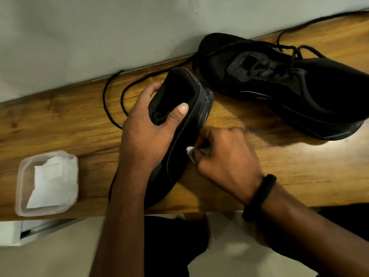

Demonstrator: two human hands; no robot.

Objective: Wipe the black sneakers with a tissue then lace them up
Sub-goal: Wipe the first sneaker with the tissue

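My left hand (148,130) grips a black sneaker (179,90) by its collar, thumb inside the opening, and holds it tipped on its side on the wooden bench (60,120). My right hand (223,154) is closed on a small white tissue (189,151) and presses it against the sneaker's side near the sole. Most of the tissue is hidden in my fingers. A loose black lace (113,100) trails from this sneaker across the bench. The second black sneaker (279,82) lies at the back right, partly laced, with its lace ends running toward the wall.
A clear plastic container (24,168) with white tissues in it sits at the bench's front left edge. A grey wall (99,33) runs right behind the bench. A black band is on my right wrist (259,196). Below the bench edge are my legs and a white object.
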